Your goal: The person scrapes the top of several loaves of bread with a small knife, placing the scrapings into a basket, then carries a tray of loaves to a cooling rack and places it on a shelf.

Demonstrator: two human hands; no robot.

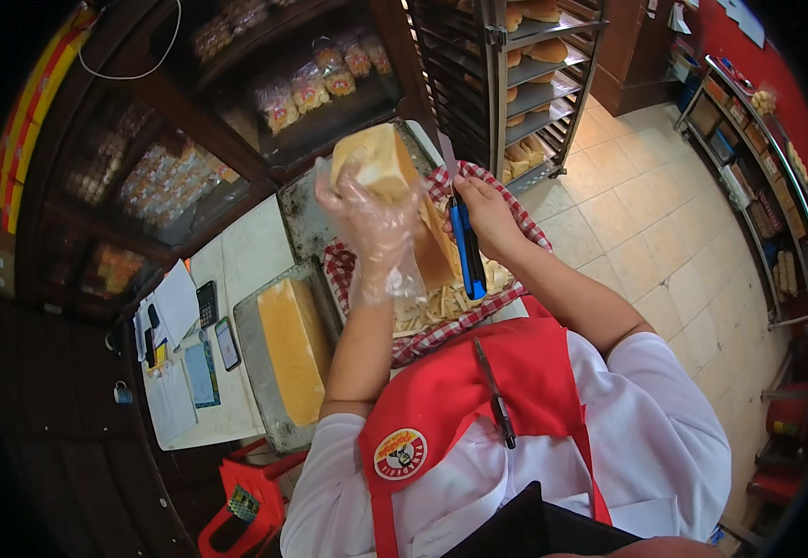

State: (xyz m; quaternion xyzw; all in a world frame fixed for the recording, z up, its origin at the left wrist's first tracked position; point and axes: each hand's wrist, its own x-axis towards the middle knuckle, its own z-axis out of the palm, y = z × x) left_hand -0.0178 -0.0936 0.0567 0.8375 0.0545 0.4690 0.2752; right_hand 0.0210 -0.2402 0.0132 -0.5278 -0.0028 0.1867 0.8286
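My left hand, in a clear plastic glove, holds a long rectangular bread loaf from its near side. Pale patches mark the top of the loaf, and its lower side is brown. In my right hand is a blue and black utility knife, its blade pointing up and away beside the loaf. Below both hands lies a basket lined with red-and-white checked cloth, with many thin bread crust strips in it. My left hand hides part of the loaf.
Another loaf rests on a metal tray at left. A smartphone, a calculator and papers lie on the white table. Beyond stands a bread rack. A red plastic chair is lower left.
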